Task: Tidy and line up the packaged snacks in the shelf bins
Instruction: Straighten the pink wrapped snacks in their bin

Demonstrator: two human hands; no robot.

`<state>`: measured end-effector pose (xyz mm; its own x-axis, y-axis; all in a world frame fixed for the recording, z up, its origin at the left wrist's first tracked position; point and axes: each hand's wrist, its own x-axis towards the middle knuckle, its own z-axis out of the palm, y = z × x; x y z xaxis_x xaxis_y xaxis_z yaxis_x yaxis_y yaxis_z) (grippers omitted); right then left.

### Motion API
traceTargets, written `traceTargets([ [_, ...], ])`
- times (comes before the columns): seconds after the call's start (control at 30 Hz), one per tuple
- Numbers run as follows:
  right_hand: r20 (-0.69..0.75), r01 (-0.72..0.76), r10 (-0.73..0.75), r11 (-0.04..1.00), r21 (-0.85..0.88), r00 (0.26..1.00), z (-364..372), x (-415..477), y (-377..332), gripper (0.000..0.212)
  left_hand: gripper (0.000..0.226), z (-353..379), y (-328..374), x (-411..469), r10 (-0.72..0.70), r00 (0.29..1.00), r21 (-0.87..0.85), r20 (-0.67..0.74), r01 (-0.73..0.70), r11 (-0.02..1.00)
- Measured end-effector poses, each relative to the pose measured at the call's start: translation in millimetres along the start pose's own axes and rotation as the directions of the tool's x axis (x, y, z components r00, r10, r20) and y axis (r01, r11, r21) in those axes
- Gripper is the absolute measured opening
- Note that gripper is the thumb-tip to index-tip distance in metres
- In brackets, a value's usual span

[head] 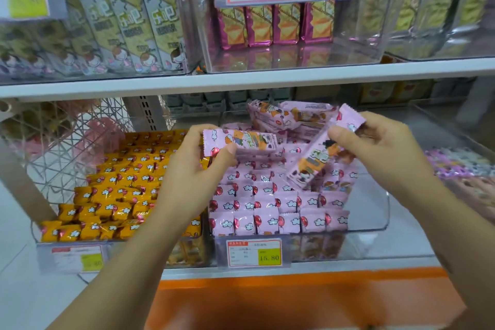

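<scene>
A clear plastic bin [380,211] on the lower shelf holds pink snack packs [270,203] standing in neat rows at the front, with a loose pile [289,115] lying at the back. My left hand [195,169] grips one pink pack [241,140] held level above the rows. My right hand [380,147] pinches the upper end of another pink pack [318,153], which slants down to the left over the bin. The bin to the left holds orange snack packs [117,190] in rows.
Price tags [254,253] hang on the bin fronts. A wire basket [53,142] stands at the far left. The upper shelf [241,80] carries clear bins of tall grey packs [128,21] and purple packs [273,25]. More pink goods [460,166] lie at the right.
</scene>
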<state>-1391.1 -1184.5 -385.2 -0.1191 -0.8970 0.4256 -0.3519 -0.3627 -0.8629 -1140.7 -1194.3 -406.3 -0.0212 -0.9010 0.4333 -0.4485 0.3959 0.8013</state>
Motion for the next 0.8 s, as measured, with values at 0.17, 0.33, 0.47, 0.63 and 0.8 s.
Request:
traceTargets([
  [0.17, -0.080, -0.003, 0.002, 1.000, -0.014, 0.997, -25.4, -10.3, 10.0, 0.007, 0.015, 18.9, 15.3, -2.8, 0.094, 0.994, 0.037, 0.052, -0.096, 0.995],
  [0.33, -0.114, 0.084, -0.085, 0.996, -0.006, 0.990, -42.4, -13.0, 12.7, 0.020, 0.021, 38.7, 23.5, -4.3, 0.172, 0.983, 0.058, 0.060, -0.176, 0.983],
  [0.47, -0.031, 0.082, -0.085, 0.992, -0.101, 0.996, -37.1, -11.6, 14.6, 0.026, 0.015, 46.1, 22.0, -1.4, 0.188, 0.980, 0.084, 0.072, -0.194, 0.977],
  [0.63, 0.269, 0.081, 0.043, 0.898, -0.432, 0.962, -13.9, -6.4, 22.7, 0.017, 0.020, 45.3, 19.6, -3.1, 0.180, 0.982, 0.062, 0.061, -0.184, 0.981],
  [0.8, 0.385, 0.264, 0.027, 0.683, -0.681, 0.922, -1.4, 2.5, 23.7, 0.023, 0.014, 37.3, 13.4, -2.5, 0.209, 0.976, 0.151, 0.069, -0.217, 0.964],
])
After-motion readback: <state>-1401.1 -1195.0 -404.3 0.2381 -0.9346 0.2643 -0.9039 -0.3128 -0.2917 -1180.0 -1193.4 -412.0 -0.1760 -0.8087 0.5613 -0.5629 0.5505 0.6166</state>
